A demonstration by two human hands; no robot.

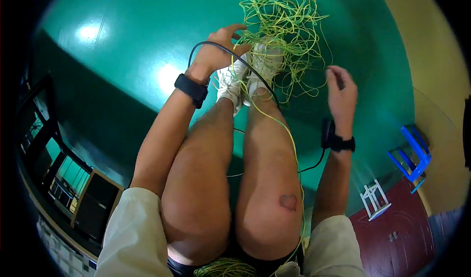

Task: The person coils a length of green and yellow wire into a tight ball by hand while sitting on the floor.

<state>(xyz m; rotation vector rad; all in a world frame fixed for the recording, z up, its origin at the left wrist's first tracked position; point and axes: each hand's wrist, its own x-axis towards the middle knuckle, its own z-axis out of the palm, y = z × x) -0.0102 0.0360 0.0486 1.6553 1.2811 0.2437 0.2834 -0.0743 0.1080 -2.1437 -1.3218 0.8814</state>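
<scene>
A loose tangle of thin yellow-green wire (287, 23) lies on the green floor and over the white shoes (263, 63). Beside the left edge of the tangle is my left hand (220, 46), fingers bent and spread, close to a yellow strand; whether it touches the wire is unclear. My right hand (342, 83) is raised at the tangle's right, thumb and fingertips together by a thin strand; a grip on it cannot be made out. One strand runs down along my right leg to a wire bundle (224, 268) at my lap. Black wristbands are on both wrists.
A black cable (254, 69) arches over my left hand and down past my shins. To the lower right are a blue plastic stool (417, 159) and a small white stool (375, 199), near a dark red panel (393, 232). Dark-framed furniture stands at the left.
</scene>
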